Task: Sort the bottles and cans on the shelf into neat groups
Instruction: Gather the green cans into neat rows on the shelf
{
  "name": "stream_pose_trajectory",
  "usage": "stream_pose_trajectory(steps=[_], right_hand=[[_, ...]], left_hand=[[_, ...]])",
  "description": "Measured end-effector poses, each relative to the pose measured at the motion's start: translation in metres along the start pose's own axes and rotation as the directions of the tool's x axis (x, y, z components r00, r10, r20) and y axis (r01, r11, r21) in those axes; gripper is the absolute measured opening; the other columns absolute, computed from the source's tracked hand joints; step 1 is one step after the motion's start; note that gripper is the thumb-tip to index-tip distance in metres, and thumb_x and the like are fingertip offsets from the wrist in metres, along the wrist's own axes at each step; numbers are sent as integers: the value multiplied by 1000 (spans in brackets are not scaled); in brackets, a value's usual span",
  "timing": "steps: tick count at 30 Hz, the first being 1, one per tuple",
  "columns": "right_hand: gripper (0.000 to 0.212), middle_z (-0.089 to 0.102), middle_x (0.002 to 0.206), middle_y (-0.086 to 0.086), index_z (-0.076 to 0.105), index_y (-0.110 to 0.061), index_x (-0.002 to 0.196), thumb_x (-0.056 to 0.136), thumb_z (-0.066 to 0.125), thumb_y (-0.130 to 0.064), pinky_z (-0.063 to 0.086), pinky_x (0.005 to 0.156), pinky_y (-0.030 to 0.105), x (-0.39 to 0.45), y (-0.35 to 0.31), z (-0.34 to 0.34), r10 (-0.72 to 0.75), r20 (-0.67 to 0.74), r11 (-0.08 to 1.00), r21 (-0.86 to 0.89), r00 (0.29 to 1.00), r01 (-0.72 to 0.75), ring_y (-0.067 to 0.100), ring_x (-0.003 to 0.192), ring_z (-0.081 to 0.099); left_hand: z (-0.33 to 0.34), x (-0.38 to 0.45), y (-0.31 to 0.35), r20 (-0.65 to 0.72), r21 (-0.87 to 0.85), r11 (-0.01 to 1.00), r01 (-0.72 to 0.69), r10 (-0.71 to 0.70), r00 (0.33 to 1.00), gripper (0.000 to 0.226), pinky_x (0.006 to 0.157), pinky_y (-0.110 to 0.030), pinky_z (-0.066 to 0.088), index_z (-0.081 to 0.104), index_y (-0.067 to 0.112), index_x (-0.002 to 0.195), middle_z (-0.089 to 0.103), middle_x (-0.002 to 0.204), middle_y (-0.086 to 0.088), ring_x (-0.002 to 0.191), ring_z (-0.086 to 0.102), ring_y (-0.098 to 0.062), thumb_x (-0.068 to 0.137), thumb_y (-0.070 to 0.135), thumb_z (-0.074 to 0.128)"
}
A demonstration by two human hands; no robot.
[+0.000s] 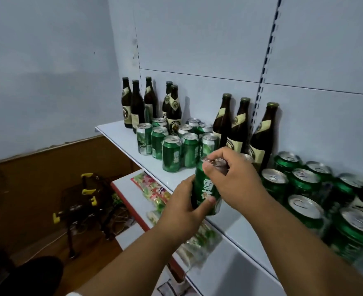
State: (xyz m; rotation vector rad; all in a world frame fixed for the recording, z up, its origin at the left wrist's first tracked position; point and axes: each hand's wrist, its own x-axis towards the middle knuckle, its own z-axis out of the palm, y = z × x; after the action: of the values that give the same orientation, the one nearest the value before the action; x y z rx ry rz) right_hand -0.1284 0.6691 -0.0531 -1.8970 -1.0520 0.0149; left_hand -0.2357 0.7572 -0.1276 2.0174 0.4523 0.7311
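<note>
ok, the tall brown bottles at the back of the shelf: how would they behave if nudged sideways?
The brown bottles are tall and narrow-based, so likely tippy. They stand close together, so one could knock its neighbours or the green cans in front. They look like glass: probably heavy, slick and breakable.

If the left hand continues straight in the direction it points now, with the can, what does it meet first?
Probably the cluster of green cans standing beyond the held can. The left hand points up and away toward them. Depth is unclear from one view, so the gap cannot be judged.
</note>
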Motion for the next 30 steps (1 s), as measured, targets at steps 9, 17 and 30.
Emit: stream_pose_trajectory(steps=[9,17,30], right_hand=[[11,58,104,-5,59,-29,96,89,66,-34,49,77,30,81,16,73,107,-193,969,-197,975,-145,8,88,59],[17,57,96,-3,61,-26,92,83,73,-34,51,76,34,103,25,109,185,-317,933,-240,930,-267,14,85,58],[11,56,99,-5,63,-21,102,91,65,-24,47,80,29,66,0,56,121,-476,844,-413,871,-343,10,90,55]], left_hand=[[-34,110,-75,14,271,959,-82,82,997,48,83,-29,50,50,29,122,53,116,11,99,57,-11,84,51,70],[-51,145,-90,172,308,937,-165,116,978,24,72,-41,49,47,21,94,49,102,1,85,55,-25,89,35,65],[-29,142,-65,195,-77,891,-447,453,870,26,63,-6,36,46,29,89,46,84,14,77,50,6,84,17,69]])
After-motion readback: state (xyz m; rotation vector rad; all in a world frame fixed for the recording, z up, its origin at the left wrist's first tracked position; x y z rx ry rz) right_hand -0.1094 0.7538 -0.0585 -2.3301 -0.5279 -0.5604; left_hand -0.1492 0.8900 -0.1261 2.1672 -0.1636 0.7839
